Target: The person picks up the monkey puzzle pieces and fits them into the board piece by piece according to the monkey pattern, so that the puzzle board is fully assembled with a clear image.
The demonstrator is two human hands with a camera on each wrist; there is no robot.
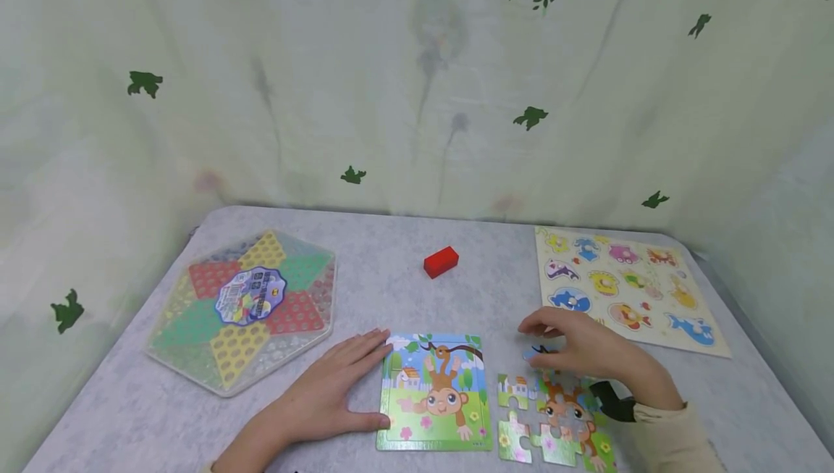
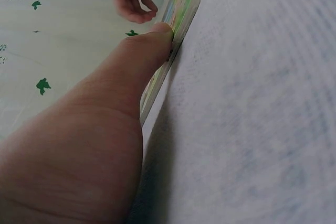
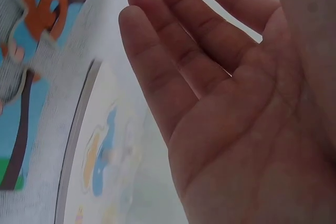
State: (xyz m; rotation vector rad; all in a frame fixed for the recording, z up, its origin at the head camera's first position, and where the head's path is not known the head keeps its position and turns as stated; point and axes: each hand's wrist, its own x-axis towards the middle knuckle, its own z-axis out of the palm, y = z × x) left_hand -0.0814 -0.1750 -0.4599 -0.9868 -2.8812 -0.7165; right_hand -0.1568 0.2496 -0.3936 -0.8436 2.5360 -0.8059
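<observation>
A square monkey puzzle board [image 1: 435,393] lies at the front middle of the table. My left hand [image 1: 332,390] rests at its left side, fingertips on the upper left corner and thumb [image 2: 157,38] against the edge, fingers mostly straight. To the board's right lie loose jigsaw pieces [image 1: 513,438] with parts of a similar monkey picture, some joined. My right hand [image 1: 583,342] hovers over their far end, thumb and fingers apart and gently bent. A small blue piece [image 1: 529,354] with a dark branch shows by its thumb tip, partly covered. In the right wrist view the palm [image 3: 236,129] holds nothing.
A red block [image 1: 441,262] lies at the middle back. On the left is a hexagonal board [image 1: 189,321] with coloured star points under clear plastic. A sea-animal peg board [image 1: 651,335] lies at the back right, just beyond my right hand. Printed cloth [image 1: 391,96] hangs behind the table.
</observation>
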